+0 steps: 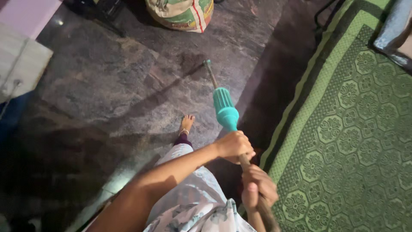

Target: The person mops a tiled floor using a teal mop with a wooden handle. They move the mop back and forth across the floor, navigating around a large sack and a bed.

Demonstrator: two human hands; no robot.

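I hold a long mop stick with a teal plastic collar [225,110]; its thin metal lower end [210,73] reaches down to the dark stone floor [107,90]. My left hand [234,145] grips the stick just below the teal collar. My right hand [257,185] grips the brown wooden shaft [245,161] closer to my body. The mop head itself is not clearly visible. My bare foot [186,124] stands on the floor left of the stick.
A green patterned mat [352,141] covers the floor at right. A printed sack [182,13] sits at the top centre. A pale board [21,64] lies at the left edge, a grey cushion [395,30] at top right.
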